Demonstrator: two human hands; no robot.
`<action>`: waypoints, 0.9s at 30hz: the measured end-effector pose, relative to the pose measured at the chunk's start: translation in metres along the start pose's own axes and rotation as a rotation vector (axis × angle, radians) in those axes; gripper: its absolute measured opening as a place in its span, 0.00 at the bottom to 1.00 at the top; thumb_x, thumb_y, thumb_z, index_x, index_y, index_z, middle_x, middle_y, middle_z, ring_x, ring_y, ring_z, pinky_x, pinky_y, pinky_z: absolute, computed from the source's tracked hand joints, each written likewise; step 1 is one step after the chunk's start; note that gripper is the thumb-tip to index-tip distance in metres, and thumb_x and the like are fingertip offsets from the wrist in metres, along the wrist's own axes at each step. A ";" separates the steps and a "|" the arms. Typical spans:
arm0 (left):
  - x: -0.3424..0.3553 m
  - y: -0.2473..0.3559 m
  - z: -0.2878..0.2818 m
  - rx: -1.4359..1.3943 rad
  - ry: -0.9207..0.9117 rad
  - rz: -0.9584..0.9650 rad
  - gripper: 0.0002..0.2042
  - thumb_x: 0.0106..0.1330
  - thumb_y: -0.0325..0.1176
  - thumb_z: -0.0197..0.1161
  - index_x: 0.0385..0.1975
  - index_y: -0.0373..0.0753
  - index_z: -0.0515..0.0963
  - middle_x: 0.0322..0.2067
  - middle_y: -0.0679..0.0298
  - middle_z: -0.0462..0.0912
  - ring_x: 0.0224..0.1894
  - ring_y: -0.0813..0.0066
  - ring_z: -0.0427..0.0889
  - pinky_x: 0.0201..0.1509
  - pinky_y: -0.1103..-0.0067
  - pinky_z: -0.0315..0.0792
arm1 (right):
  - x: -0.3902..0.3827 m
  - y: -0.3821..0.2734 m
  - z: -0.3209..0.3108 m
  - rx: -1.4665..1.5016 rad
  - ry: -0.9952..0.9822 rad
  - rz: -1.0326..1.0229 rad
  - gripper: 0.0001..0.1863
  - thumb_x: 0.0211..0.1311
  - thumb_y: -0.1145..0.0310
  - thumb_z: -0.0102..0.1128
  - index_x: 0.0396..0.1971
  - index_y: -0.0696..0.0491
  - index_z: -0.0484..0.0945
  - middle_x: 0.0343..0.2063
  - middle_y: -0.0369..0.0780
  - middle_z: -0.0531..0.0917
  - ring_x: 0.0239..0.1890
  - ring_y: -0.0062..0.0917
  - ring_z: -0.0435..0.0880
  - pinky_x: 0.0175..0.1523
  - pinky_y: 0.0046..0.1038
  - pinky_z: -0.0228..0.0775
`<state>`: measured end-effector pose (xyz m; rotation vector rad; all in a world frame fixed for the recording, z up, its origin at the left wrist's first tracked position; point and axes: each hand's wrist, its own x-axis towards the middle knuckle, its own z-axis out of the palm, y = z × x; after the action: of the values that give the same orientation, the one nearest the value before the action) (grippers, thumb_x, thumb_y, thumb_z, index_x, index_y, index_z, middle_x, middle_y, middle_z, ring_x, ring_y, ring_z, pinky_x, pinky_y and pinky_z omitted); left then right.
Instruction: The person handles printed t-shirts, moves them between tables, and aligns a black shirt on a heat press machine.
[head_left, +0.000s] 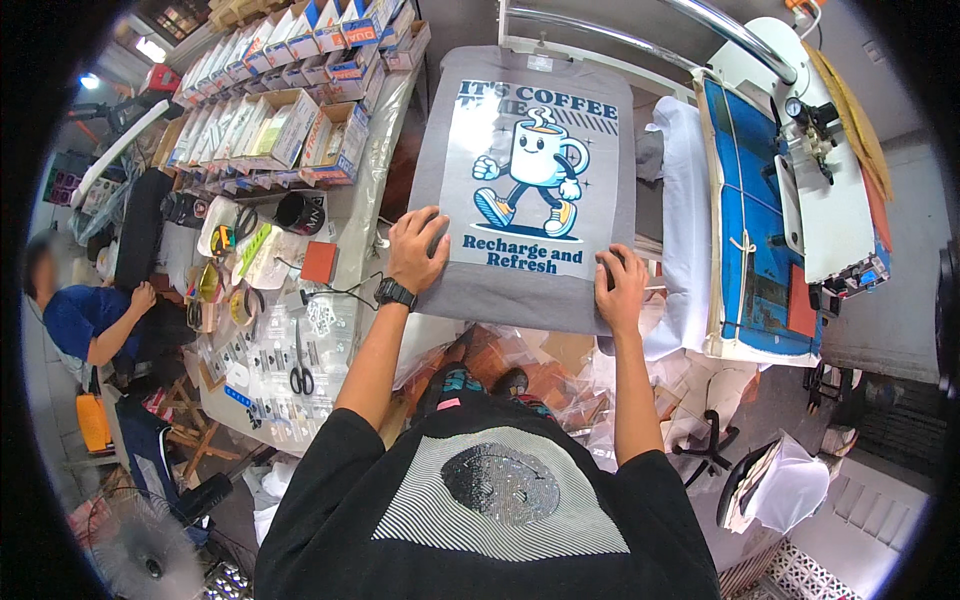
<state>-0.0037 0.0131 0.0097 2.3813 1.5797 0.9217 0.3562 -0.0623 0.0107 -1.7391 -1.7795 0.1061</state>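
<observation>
A grey T-shirt (pixel 500 298) lies spread flat in front of me, its collar at the far end. On its chest lies a shiny clear film (pixel 463 140) carrying a print of a walking cartoon coffee mug (pixel 540 155) with blue lettering above and below. My left hand (pixel 418 250) rests on the shirt beside the film's lower left corner, fingers bent a little and apart. At the film's lower right corner, my right hand (pixel 622 288) touches the shirt, its fingers loosely spread. Neither hand appears to grip anything. A black watch (pixel 396 293) circles my left wrist.
On the left table stand boxes of packets (pixel 285 130), a black mug (pixel 300 213), scissors (pixel 301 378) and an orange-red square (pixel 319 262). A metal bar (pixel 735 38) crosses beyond the shirt. To the right is a blue padded board (pixel 742 220). Another person (pixel 85 315) sits far left.
</observation>
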 end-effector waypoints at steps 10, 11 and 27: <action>0.000 -0.001 -0.001 -0.015 0.016 0.004 0.15 0.59 0.35 0.63 0.47 0.43 0.79 0.53 0.64 0.75 0.58 0.61 0.70 0.62 0.63 0.61 | 0.000 -0.001 0.002 0.026 0.005 0.020 0.11 0.56 0.70 0.59 0.40 0.48 0.82 0.50 0.38 0.76 0.56 0.36 0.71 0.63 0.40 0.54; 0.000 -0.001 0.000 -0.019 0.016 0.003 0.15 0.59 0.35 0.63 0.47 0.43 0.79 0.53 0.64 0.75 0.58 0.61 0.70 0.62 0.63 0.61 | 0.001 -0.001 0.002 0.030 0.001 0.024 0.11 0.56 0.70 0.59 0.40 0.49 0.82 0.50 0.38 0.76 0.56 0.36 0.71 0.63 0.40 0.54; -0.003 -0.001 0.002 -0.011 0.003 0.001 0.16 0.59 0.35 0.62 0.48 0.44 0.79 0.54 0.63 0.75 0.58 0.60 0.70 0.62 0.62 0.61 | -0.002 0.002 0.001 0.025 0.019 0.013 0.12 0.57 0.69 0.60 0.41 0.48 0.82 0.49 0.38 0.77 0.56 0.35 0.72 0.62 0.39 0.55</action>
<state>-0.0043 0.0111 0.0068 2.3746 1.5712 0.9322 0.3575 -0.0631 0.0084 -1.7292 -1.7465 0.1165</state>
